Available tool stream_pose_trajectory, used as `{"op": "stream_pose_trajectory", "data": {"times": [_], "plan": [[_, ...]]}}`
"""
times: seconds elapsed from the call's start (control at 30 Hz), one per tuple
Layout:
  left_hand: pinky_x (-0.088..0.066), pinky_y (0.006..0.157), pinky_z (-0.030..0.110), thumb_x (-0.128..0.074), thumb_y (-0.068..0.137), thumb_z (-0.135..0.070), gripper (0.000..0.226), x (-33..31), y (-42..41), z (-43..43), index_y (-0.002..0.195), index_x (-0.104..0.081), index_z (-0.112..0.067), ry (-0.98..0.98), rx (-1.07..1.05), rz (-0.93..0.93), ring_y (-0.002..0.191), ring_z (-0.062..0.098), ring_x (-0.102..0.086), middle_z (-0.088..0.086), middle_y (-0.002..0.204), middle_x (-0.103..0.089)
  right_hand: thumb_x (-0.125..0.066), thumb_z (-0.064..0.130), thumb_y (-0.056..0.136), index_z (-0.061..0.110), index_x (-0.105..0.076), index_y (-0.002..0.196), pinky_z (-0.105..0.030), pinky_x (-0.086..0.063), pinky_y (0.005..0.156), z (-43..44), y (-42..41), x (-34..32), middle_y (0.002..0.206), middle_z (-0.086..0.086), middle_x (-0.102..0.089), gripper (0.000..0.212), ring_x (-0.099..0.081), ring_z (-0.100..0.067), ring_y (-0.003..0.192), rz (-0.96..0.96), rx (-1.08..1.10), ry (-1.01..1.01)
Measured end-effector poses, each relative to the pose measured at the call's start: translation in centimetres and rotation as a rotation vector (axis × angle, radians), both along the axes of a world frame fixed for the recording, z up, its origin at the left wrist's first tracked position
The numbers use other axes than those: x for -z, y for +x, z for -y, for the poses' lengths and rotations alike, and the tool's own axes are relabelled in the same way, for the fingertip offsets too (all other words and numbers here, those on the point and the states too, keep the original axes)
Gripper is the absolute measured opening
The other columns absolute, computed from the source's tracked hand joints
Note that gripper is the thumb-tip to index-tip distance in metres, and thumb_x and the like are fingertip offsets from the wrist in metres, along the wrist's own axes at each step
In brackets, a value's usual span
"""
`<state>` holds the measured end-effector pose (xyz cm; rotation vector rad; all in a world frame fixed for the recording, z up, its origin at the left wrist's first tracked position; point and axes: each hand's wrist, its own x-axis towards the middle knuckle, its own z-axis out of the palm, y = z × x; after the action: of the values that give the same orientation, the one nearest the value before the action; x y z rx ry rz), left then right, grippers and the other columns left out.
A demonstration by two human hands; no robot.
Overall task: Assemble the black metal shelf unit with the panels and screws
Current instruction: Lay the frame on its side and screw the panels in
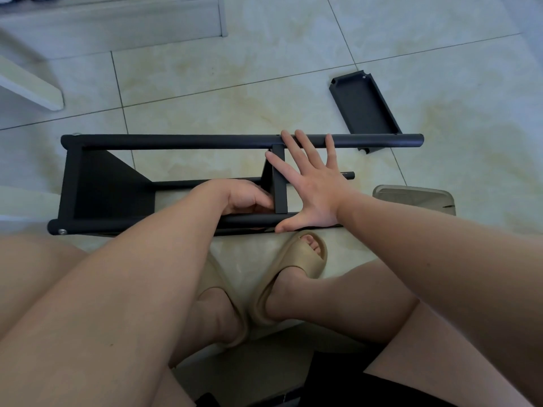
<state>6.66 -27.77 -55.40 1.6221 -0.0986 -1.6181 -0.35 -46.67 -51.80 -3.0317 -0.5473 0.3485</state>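
Head view: the shelf frame (176, 141) lies on the tiled floor (235, 69), long axis left–right. Its middle panel (279, 183) crosses between the tubes, under both hands. The left hand (244, 198) has its grip curled, apparently pinching the panel's near end. The right hand (311, 189) lies flat and spread, gripping nothing. A loose panel (364, 104) lies far right.

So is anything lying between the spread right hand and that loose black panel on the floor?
Yes: the frame's far pole crosses between the right hand and the loose panel, passing over its near end.
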Motion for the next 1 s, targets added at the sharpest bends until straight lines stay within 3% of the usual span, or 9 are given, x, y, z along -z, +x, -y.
{"op": "stream_pose_trajectory", "data": {"times": [0.1, 0.2, 0.37, 0.5, 0.6, 0.73, 0.8, 0.87, 1.0], "plan": [[-0.055, 0.079, 0.03, -0.057, 0.092, -0.003, 0.023, -0.01, -0.05, -0.07, 0.092, -0.076, -0.016, -0.044, -0.009, -0.026, 0.083, 0.02, -0.069, 0.009, 0.093, -0.074, -0.019, 0.107, 0.056, 0.032, 0.004, 0.161, -0.073, 0.009, 0.115, -0.02, -0.05, 0.07, 0.169, -0.011, 0.015, 0.131, 0.016, -0.034, 0.155, 0.009, -0.002, -0.007], [-0.054, 0.078, 0.027, -0.051, 0.093, 0.002, 0.027, -0.07, 0.06, -0.21, 0.095, -0.073, -0.014, -0.092, -0.034, -0.087, 0.082, 0.016, -0.07, 0.003, 0.09, -0.074, -0.021, 0.107, 0.056, 0.033, 0.003, 0.161, -0.073, 0.008, 0.115, -0.04, -0.05, 0.1, 0.169, -0.011, 0.015, 0.131, 0.016, -0.034, 0.155, 0.011, 0.0, -0.008], [-0.055, 0.071, 0.026, -0.056, 0.094, -0.014, 0.031, -0.26, 0.08, -0.03, 0.074, -0.079, -0.02, -0.03, 0.018, -0.05, 0.073, 0.013, -0.067, 0.0, 0.08, -0.071, -0.025, 0.106, 0.057, 0.032, 0.004, 0.161, -0.073, 0.007, 0.115, -0.02, -0.04, -0.02, 0.169, -0.011, 0.016, 0.131, 0.017, -0.034, 0.155, 0.008, 0.007, -0.021], [-0.055, 0.077, 0.028, -0.06, 0.091, -0.011, 0.018, -0.18, -0.05, -0.04, 0.095, -0.077, -0.016, -0.009, 0.008, -0.004, 0.085, 0.019, -0.069, 0.008, 0.096, -0.074, -0.027, 0.106, 0.058, 0.032, 0.004, 0.161, -0.074, 0.006, 0.115, -0.04, -0.06, -0.12, 0.169, -0.011, 0.016, 0.13, 0.017, -0.034, 0.155, 0.007, 0.003, -0.029], [-0.055, 0.075, 0.027, -0.056, 0.092, -0.005, 0.024, -0.34, -0.04, -0.14, 0.093, -0.077, -0.017, -0.025, -0.01, -0.042, 0.083, 0.017, -0.07, 0.004, 0.093, -0.075, -0.027, 0.106, 0.058, 0.032, 0.004, 0.161, -0.074, 0.006, 0.115, -0.08, -0.07, -0.19, 0.168, -0.011, 0.017, 0.13, 0.017, -0.034, 0.154, 0.004, 0.002, -0.035], [-0.05, 0.101, 0.04, -0.052, 0.094, -0.006, 0.03, -0.64, -0.02, 0.02, 0.119, -0.069, -0.002, -0.024, -0.046, -0.062, 0.104, 0.024, -0.065, 0.014, 0.115, -0.07, -0.028, 0.105, 0.059, 0.032, 0.004, 0.161, -0.073, 0.006, 0.115, -0.06, -0.1, -0.33, 0.168, -0.011, 0.017, 0.13, 0.018, -0.034, 0.154, 0.0, 0.003, -0.04], [-0.046, 0.105, 0.043, -0.056, 0.094, -0.015, 0.032, -0.61, -0.01, 0.1, 0.119, -0.069, -0.001, 0.022, -0.011, -0.036, 0.105, 0.028, -0.063, 0.018, 0.117, -0.069, -0.028, 0.105, 0.059, 0.032, 0.005, 0.161, -0.074, 0.006, 0.115, -0.08, -0.12, -0.37, 0.168, -0.011, 0.017, 0.13, 0.018, -0.034, 0.154, -0.003, 0.003, -0.043], [-0.05, 0.098, 0.041, -0.061, 0.09, -0.018, 0.026, -0.61, -0.08, 0.14, 0.11, -0.073, -0.006, 0.042, 0.022, -0.004, 0.097, 0.027, -0.065, 0.014, 0.105, -0.072, -0.028, 0.105, 0.059, 0.032, 0.005, 0.161, -0.074, 0.006, 0.115, -0.08, -0.14, -0.41, 0.168, -0.011, 0.018, 0.13, 0.018, -0.034, 0.154, -0.004, 0.004, -0.045], [-0.054, 0.07, 0.027, -0.066, 0.082, -0.018, 0.014, -0.41, -0.02, -0.03, 0.09, -0.078, -0.016, 0.015, 0.024, 0.002, 0.076, 0.02, -0.07, 0.005, 0.085, -0.075, -0.027, 0.105, 0.059, 0.031, 0.004, 0.162, -0.073, 0.008, 0.115, -0.07, -0.15, -0.38, 0.168, -0.011, 0.018, 0.13, 0.018, -0.034, 0.154, -0.004, 0.001, -0.042]]}}
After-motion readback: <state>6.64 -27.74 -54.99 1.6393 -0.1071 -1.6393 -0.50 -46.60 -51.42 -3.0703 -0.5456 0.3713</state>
